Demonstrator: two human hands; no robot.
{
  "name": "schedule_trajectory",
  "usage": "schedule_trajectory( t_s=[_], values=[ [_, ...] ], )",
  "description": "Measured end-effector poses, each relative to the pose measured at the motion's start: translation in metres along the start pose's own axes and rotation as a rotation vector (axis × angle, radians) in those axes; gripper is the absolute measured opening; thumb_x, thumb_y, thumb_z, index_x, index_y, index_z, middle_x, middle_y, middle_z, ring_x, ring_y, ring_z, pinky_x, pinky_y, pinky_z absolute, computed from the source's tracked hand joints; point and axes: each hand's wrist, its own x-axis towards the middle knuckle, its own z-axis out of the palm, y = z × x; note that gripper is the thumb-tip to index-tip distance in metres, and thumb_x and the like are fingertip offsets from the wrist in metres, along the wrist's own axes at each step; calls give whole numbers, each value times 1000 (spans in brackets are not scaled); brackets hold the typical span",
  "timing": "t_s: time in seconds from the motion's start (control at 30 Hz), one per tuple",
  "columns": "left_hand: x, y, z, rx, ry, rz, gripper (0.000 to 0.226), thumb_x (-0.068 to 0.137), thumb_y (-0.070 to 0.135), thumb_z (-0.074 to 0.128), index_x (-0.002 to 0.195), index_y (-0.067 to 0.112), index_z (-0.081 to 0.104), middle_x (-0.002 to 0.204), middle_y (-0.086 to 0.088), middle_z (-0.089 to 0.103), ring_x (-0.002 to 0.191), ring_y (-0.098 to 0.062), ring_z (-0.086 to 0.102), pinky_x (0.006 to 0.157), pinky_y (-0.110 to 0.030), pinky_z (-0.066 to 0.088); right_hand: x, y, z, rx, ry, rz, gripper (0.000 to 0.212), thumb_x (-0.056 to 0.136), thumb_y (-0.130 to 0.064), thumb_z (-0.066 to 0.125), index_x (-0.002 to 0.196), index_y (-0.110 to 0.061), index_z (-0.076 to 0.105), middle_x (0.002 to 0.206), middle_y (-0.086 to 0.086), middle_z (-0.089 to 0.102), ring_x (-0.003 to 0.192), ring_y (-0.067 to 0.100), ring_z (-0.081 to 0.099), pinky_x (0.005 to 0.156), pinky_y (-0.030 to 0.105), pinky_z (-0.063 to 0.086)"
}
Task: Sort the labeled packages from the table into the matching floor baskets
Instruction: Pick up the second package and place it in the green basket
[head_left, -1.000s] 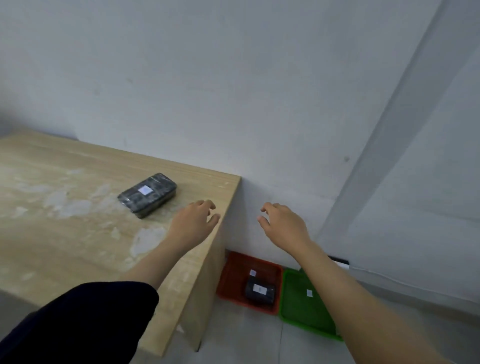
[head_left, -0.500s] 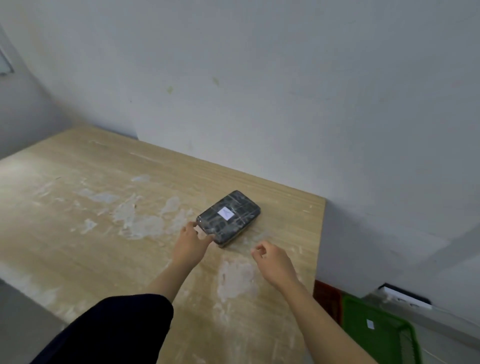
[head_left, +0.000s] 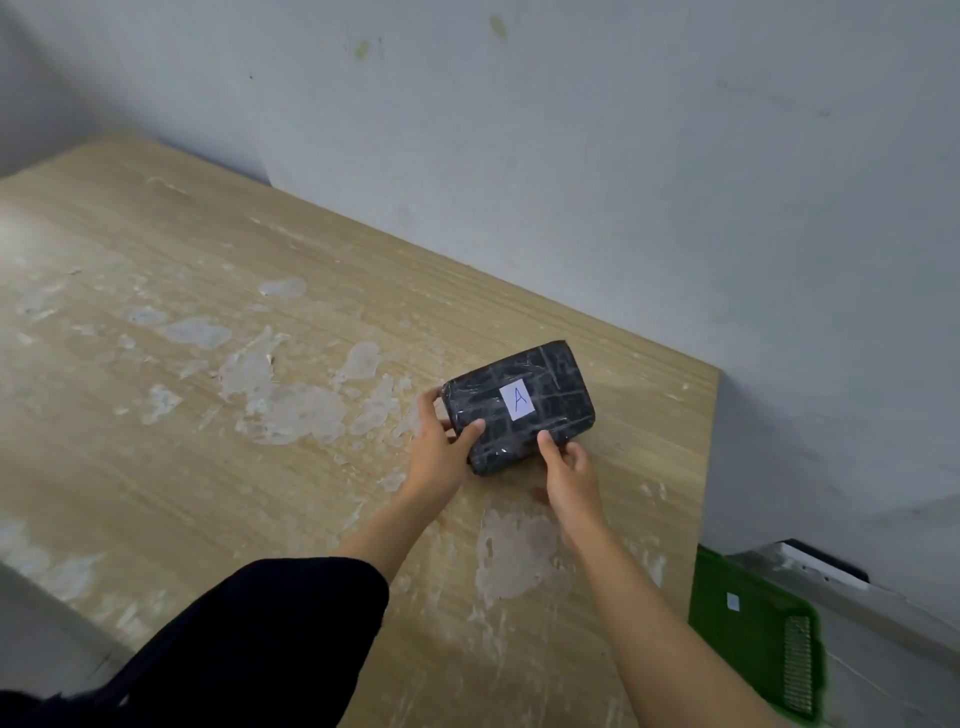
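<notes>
Black taped package (head_left: 519, 405), white "A" label up, near table's (head_left: 208, 467) right edge

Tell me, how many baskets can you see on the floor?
1. A green basket sits on the floor, right of the table, partly cut off by its edge. Others may be hidden behind the table.

You see a black rectangular package (head_left: 519, 410) wrapped in glossy, crinkled plastic film with a matt white paper label (head_left: 518, 399), on a scuffed pale wood-grain table (head_left: 208, 415).

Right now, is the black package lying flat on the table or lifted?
Cannot tell for sure. The package sits label up over the table, both hands gripping its near end.
</notes>
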Motion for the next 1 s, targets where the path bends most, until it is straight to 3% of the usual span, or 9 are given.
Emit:
schedule_trajectory(
  t_s=[0.07, 0.17, 0.27, 0.33, 0.47, 0.53, 0.7, 0.83, 1.0],
  values=[
    [-5, 3, -5, -45, -58, 37, 50, 92, 25, 58, 133, 33, 29, 110, -16, 64, 95, -28, 67, 81, -49, 59, -5, 7, -5, 113, 20, 25, 46, 86, -43, 60, 122, -17, 53, 125, 3, 61, 110, 22, 57, 100, 42, 45],
    [-12, 11, -11, -130, -145, 60, 49, 97, 24, 50, 141, 27, 29, 115, -17, 65, 99, -28, 67, 81, -46, 59, -14, 13, -21, 271, -31, 86, 61, 74, -46, 72, 126, -22, 50, 126, 4, 61, 113, 26, 60, 99, 51, 47],
    [-23, 19, -11, -77, -208, 101, 41, 98, 29, 45, 138, 31, 36, 105, -1, 72, 87, -10, 72, 68, -25, 59, -23, 20, -45, 462, -152, 113, 78, 59, -38, 84, 127, -24, 48, 121, 7, 65, 102, 29, 68, 78, 44, 56],
    [-35, 26, -3, 8, -224, 136, 37, 97, 36, 46, 134, 37, 38, 98, 6, 71, 79, -1, 71, 60, -15, 56, -28, 26, -65, 592, -175, 106, 80, 62, -28, 83, 131, -22, 44, 121, 10, 66, 97, 31, 70, 69, 41, 59],
    [-68, 37, 38, 209, -238, 233, 48, 93, 52, 41, 135, 29, 42, 96, -1, 72, 87, -17, 70, 75, -44, 58, -40, 43, -116, 775, -87, 96, 65, 73, -14, 77, 131, -21, 48, 122, 12, 65, 101, 30, 67, 69, 40, 59],
    [-87, 39, 66, 283, -255, 282, 50, 94, 54, 33, 133, 26, 47, 102, -5, 71, 94, -23, 67, 82, -49, 53, -46, 54, -149, 826, -38, 75, 57, 74, -13, 76, 125, -20, 53, 124, 13, 64, 107, 31, 64, 73, 40, 59],
    [-137, 35, 152, 488, -293, 416, 44, 99, 44, 33, 125, 16, 56, 117, -3, 67, 106, -19, 60, 82, -30, 44, -68, 89, -256, 903, 133, 47, 40, 76, -13, 74, 110, -23, 55, 122, 15, 62, 103, 32, 65, 74, 41, 59],
    [-184, 19, 232, 627, -293, 446, 35, 98, 34, 43, 112, 8, 63, 109, -12, 68, 101, -28, 62, 84, -37, 47, -85, 133, -355, 870, 292, 43, 62, 75, -14, 76, 129, -14, 46, 125, 13, 61, 109, 32, 63, 68, 36, 61],
    [-249, -31, 340, 938, -285, 533, 27, 94, 33, 49, 104, 11, 63, 110, -10, 66, 106, -31, 59, 85, -39, 48, -92, 219, -477, 762, 435, 126, 65, 73, -13, 78, 127, -6, 44, 126, 19, 57, 106, 35, 63, 79, 43, 57]
  ],
)
